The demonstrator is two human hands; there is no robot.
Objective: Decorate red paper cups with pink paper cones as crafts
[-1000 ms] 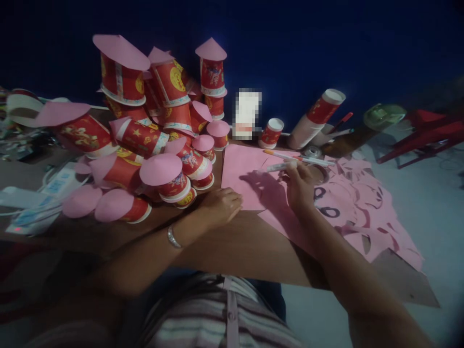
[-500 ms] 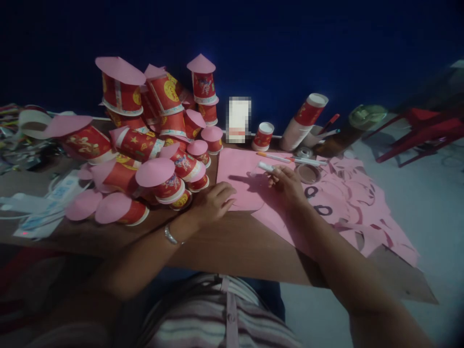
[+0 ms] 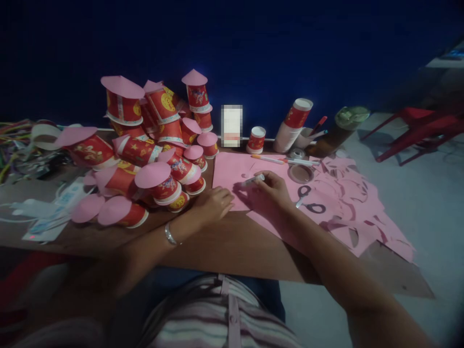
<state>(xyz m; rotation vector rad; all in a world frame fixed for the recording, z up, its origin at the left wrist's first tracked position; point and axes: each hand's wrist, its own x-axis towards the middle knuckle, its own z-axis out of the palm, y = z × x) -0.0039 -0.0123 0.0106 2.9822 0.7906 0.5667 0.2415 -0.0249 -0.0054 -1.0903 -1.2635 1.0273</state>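
My right hand (image 3: 273, 187) grips a short whitish tube (image 3: 253, 180) with a white end, too blurred to tell its exact kind. The tube is tilted just over a sheet of pink paper (image 3: 228, 169), and its shadow falls on the sheet. At the sheet's lower left edge lies my left hand (image 3: 216, 202), palm down, fingers stretched out and holding nothing. Just right of my right hand is a pair of scissors (image 3: 314, 208) with dark handles, partly hidden by my forearm. A roll of tape (image 3: 300, 173) sits behind them.
Red paper cups with pink cone roofs (image 3: 154, 179) are piled at left, beside a power strip (image 3: 60, 210). Pens (image 3: 270, 159), a red cup (image 3: 256, 140), a leaning cup stack (image 3: 293, 125) and a bottle (image 3: 337, 130) stand or lie behind. Pink paper scraps (image 3: 355, 193) cover the right side.
My right hand has lowered the tube leftward, toward the middle of the pink sheet, and turned it. My left hand stays at the sheet's edge. The camera view has shifted slightly.
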